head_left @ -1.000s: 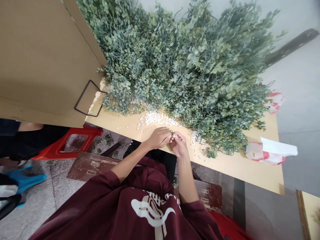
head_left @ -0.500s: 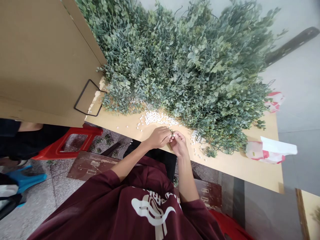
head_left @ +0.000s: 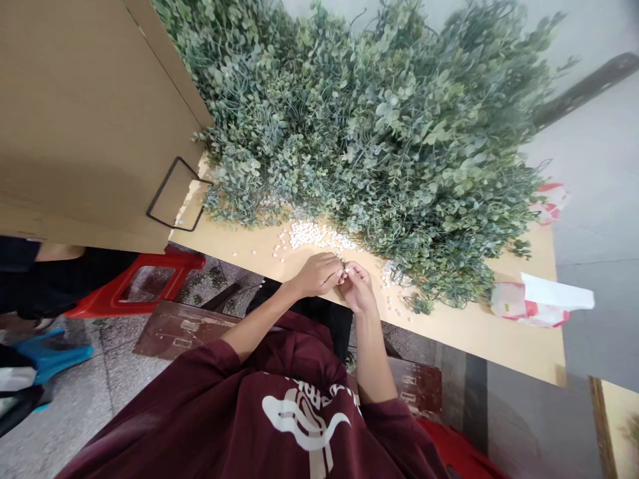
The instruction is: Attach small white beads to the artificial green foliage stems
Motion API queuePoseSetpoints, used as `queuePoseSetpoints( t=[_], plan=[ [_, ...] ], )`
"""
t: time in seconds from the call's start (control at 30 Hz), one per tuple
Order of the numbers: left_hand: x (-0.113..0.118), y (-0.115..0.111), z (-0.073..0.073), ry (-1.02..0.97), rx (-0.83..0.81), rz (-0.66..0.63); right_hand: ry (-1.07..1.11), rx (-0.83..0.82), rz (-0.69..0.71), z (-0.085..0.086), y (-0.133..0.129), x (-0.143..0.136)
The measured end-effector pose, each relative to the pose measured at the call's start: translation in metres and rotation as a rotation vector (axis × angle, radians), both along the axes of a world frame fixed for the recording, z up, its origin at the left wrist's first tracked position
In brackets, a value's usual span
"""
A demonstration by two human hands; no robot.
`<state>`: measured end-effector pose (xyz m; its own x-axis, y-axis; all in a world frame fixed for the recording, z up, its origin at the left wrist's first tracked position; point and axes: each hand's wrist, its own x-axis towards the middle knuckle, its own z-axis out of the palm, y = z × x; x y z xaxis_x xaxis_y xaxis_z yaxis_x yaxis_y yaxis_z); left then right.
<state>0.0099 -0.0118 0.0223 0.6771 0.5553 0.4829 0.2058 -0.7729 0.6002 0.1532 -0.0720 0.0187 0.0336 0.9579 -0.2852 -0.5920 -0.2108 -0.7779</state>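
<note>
My left hand (head_left: 319, 274) and my right hand (head_left: 357, 287) meet at the front edge of the wooden table (head_left: 464, 332), their fingertips pinched together. Between the fingertips is a tiny greenish-white piece (head_left: 345, 270), too small to make out clearly. Just beyond my hands lies a pile of small white pieces (head_left: 314, 235), with more of them scattered (head_left: 394, 276) to the right of my right hand. A big heap of green artificial foliage (head_left: 359, 133) covers the back of the table, and a small loose sprig (head_left: 420, 305) lies near its front edge.
A cardboard box (head_left: 100, 120) stands at the left, beside a black wire frame (head_left: 174, 193). At the right end lies a red and white plastic bag (head_left: 529, 305). Red (head_left: 120, 286) and blue (head_left: 54, 356) stools are on the floor at left, near a person's dark clothing (head_left: 70, 279).
</note>
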Motion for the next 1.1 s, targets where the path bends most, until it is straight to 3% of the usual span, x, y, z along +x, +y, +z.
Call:
queuePoseSetpoints(
  t=[0.43, 1.1],
  plan=[
    [0.0002, -0.0001, -0.0006, 0.013, -0.031, -0.014, 0.073, -0.024, 0.033, 0.0021, -0.0001, 0.0012],
    [-0.0030, 0.0038, 0.0006, -0.117, -0.318, -0.126, 0.068, 0.021, 0.012, 0.0021, 0.0005, 0.0001]
  ],
)
